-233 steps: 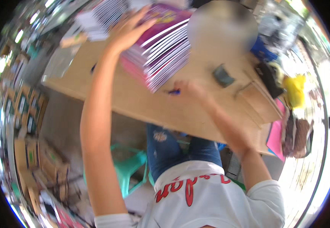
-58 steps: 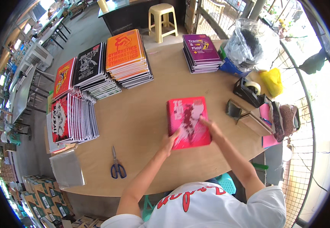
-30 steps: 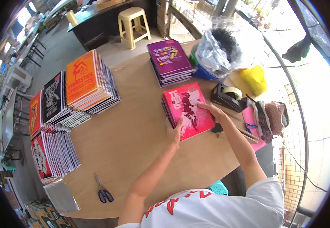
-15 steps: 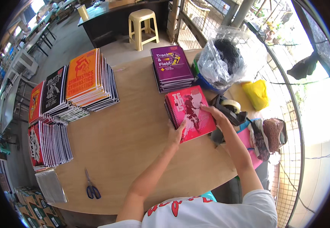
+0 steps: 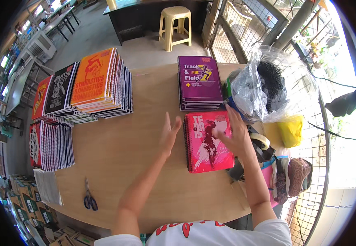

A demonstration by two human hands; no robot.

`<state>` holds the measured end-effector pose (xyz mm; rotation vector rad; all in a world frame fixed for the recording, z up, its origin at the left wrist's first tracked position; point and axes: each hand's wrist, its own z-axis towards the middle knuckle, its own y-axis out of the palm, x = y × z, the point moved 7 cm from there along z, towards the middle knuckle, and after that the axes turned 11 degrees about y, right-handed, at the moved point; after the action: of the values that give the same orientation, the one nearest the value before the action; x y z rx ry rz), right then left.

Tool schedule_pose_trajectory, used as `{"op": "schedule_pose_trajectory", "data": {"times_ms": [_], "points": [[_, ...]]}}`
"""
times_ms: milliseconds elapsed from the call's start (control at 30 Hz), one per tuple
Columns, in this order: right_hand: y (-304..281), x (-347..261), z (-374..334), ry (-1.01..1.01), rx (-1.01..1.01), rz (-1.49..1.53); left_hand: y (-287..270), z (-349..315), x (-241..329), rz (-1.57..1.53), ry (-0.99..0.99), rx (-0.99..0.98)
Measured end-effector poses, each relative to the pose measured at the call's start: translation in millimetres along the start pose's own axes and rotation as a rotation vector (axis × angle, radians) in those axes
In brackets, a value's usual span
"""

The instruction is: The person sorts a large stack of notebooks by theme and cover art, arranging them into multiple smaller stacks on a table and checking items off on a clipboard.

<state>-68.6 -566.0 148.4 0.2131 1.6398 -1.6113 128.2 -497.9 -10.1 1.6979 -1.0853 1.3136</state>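
Observation:
A squared stack of red spiral notebooks [image 5: 208, 156] lies on the brown table, its coil edge on the left. My left hand [image 5: 170, 133] is raised a little to the left of that stack, fingers stretched and holding nothing. Across the stack's upper right edge my right hand [image 5: 236, 135] is spread open; whether it touches the cover I cannot tell. Just beyond sits a stack of purple spiral notebooks [image 5: 198, 82]. At the left stand tall stacks of orange notebooks [image 5: 94, 78], black notebooks [image 5: 59, 92] and more red-covered notebooks [image 5: 57, 145].
Scissors [image 5: 88, 197] and a clear plastic packet [image 5: 48, 186] lie near the table's front left. On the right are a bin lined with clear plastic [image 5: 247, 92], a tape dispenser [image 5: 260, 143], a yellow bag [image 5: 290, 129] and a patterned pouch [image 5: 300, 178]. A stool [image 5: 175, 26] stands beyond.
Both hands have let go of the red notebook stack. My left hand has moved off to its left, and the right has opened and lifted. The view has shifted slightly.

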Motion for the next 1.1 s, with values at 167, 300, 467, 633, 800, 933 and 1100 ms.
{"op": "schedule_pose_trajectory", "data": {"times_ms": [167,300,467,633,800,933,1100], "points": [[23,85,-11,0.372,-0.068,-0.035,12,-17,-34,-0.065,-0.088,-0.082],[71,158,-48,0.715,-0.186,0.576,54,-57,-55,-0.300,-0.165,-0.175],[90,148,-55,0.968,-0.475,0.907,61,-59,-53,-0.394,-0.097,-0.157],[88,145,-74,0.982,-0.468,0.876,59,-79,-49,-0.378,-0.120,-0.136],[56,148,-7,0.508,-0.262,0.390,15,-39,-30,0.188,-0.010,0.031],[83,174,48,0.772,-0.376,0.691,10,63,-7,-0.096,0.149,-0.042],[119,170,78,0.999,-0.530,1.040,25,124,-13,-0.296,-0.024,-0.234]]}}
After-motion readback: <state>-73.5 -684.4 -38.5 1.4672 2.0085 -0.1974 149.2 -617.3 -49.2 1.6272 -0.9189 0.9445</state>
